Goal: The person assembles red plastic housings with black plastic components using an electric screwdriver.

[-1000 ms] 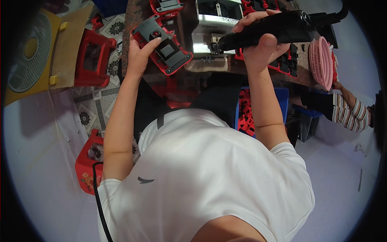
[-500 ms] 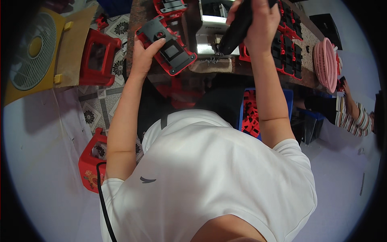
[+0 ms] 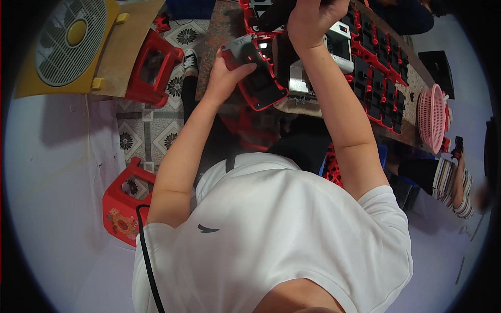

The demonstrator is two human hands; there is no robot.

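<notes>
- The right hand (image 3: 315,26) is swinging the black tool (image 3: 276,14) from the silver machine (image 3: 299,79) toward the far end of the red-and-black casing (image 3: 263,86), so work is shifting onto that piece; contact is not showing clearly.
- Its fingers are wrapping the tool, partly out of view.
- The left hand (image 3: 229,75) is pinching the casing, thumb on top, at the near edge of the table (image 3: 224,21).
- No readable writing is showing.

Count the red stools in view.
2 clear: upper red stool beside the yellow fan, lower red stool left of the white shirt. A dim red shape under the table may be a third; more could be hidden.
</notes>
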